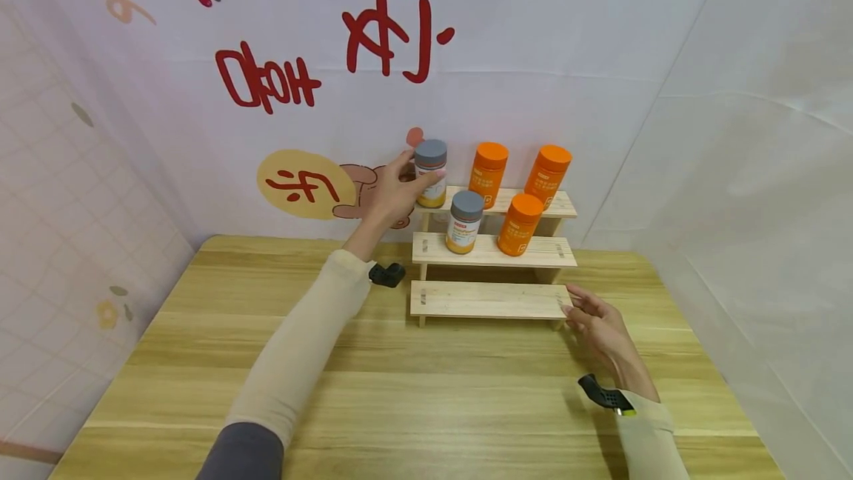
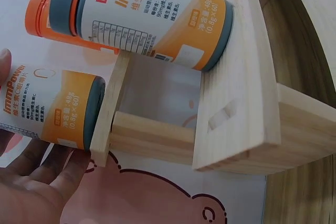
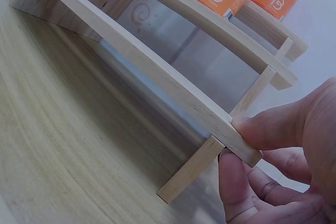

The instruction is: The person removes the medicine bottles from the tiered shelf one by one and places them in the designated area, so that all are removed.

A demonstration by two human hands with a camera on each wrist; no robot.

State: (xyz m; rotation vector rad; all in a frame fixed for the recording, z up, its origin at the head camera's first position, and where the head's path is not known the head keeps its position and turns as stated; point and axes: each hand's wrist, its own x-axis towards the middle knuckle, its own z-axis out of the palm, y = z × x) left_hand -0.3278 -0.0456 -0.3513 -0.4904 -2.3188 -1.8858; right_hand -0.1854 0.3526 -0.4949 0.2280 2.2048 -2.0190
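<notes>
A three-step wooden display rack (image 1: 489,299) stands against the back wall. My left hand (image 1: 398,195) grips a grey-capped supplement bottle (image 1: 430,172) at the left end of the top step. In the left wrist view that bottle (image 2: 52,108) has its base at the step's edge, fingers curled round its side. Another grey-capped bottle (image 1: 464,222) and an orange bottle (image 1: 520,225) stand upright on the middle step. Two more orange bottles, one central (image 1: 489,175) and one at the right (image 1: 548,176), are on the top step. My right hand (image 3: 283,161) pinches the right end of the bottom step between thumb and fingers.
The rack rests on a wood-grain table (image 1: 400,406). White cloth walls (image 1: 533,35) with printed red characters and drawings enclose the back and both sides. Nothing stands on the rack's bottom step. A black wrist mount (image 1: 386,274) sits at the left cuff.
</notes>
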